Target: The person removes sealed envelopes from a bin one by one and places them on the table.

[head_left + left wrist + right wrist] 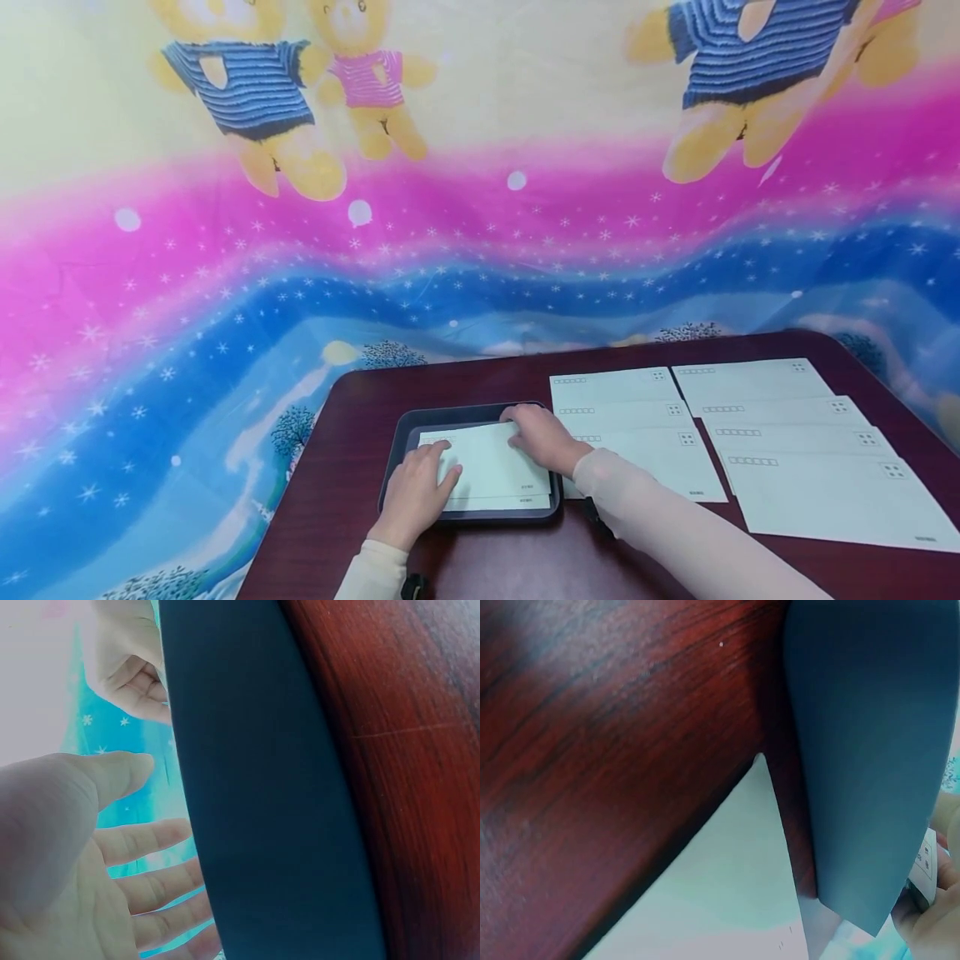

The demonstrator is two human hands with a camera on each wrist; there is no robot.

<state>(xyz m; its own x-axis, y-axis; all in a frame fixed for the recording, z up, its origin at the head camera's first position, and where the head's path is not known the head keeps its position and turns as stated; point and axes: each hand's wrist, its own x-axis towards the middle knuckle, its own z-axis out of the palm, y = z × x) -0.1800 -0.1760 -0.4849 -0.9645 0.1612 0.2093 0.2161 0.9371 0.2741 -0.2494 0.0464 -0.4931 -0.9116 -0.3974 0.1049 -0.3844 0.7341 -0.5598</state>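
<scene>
A dark tray on the table holds a small pile of white envelopes, the top one set slightly above the one beneath. My left hand rests at the pile's left side, its fingers fairly straight; the left wrist view shows the same hand spread beside the tray wall. At the top right corner, my right hand pinches the top envelope. The right wrist view shows that envelope's corner between thumb and fingers, partly behind the tray wall.
To the right of the tray, envelopes lie in two overlapping columns, a nearer column and a farther column. The nearer column reaches close to the tray's right edge. A patterned cloth hangs behind the dark red table.
</scene>
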